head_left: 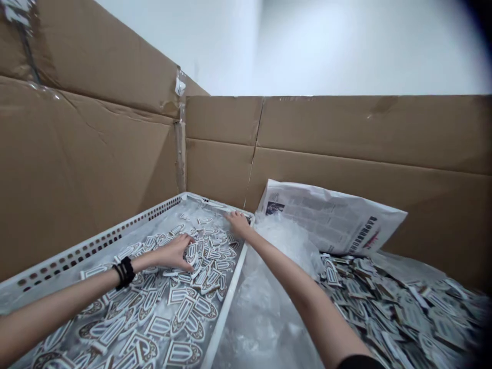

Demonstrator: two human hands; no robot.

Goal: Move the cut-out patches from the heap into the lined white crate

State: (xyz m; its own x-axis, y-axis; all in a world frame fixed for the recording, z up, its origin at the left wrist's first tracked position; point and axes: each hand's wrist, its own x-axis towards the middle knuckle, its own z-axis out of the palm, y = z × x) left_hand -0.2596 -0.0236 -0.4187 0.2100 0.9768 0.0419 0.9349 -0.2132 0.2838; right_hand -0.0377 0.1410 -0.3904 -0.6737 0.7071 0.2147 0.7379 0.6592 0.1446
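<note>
The nearer left hand (177, 252), thumb and fingers apart, is resting over flat, arch-shaped white-and-brown pieces (191, 254), the closest lying at its three o'clock, long axes pointing variously. At two o'clock the right hand (238, 224), its grip unclear, is resting beside the rim of a white perforated plastic crate (126, 225) that is holding them; a heap of similar pieces (400, 312) is lying toward four o'clock.

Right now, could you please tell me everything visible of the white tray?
The white tray looks like plastic, with holes along its left wall. Clear sheeting lines it, and many flat patterned pieces lie inside. It stands by the cardboard walls; the right hand is at its far right corner. Its near end is cut off.
</note>
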